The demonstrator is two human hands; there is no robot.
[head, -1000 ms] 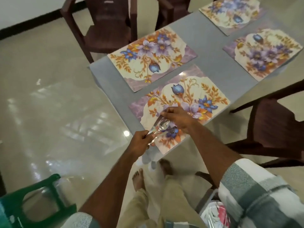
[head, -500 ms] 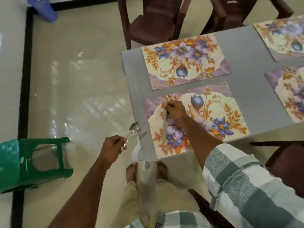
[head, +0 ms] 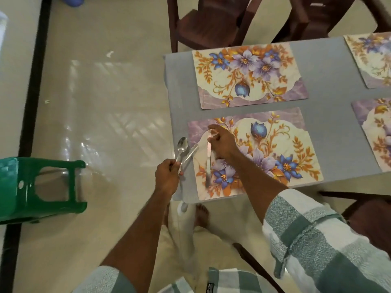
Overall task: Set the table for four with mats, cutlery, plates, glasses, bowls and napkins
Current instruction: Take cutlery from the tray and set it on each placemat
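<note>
Right hand (head: 222,142) is hovering over the knife (head: 208,163), fingers loosely curled with the fingertips at the blade end, looks like it's touching or just barely off it, can't really tell which. Knife lies flat along the left edge of the near mat (head: 275,149), handle pointing toward the table's (head: 330,98) front edge, so it's pretty much square with the mat's side. My guess is the fingers are there to nudge it straight.

Left hand (head: 169,176) is gripping a spoon (head: 182,149) and what looks like one or two more pieces of cutlery by the handles, bowl end up, hanging right over the table's front left corner, just left of the mat. Makes sense to keep them bunched like that so the other hand can pull one out at a time.

Far mat (head: 249,75) sits right behind the near one, nothing on it yet, and two more mats poke in at the right edge. No plates, glasses, bowls or napkins on the table in view, so this is early days.
</note>
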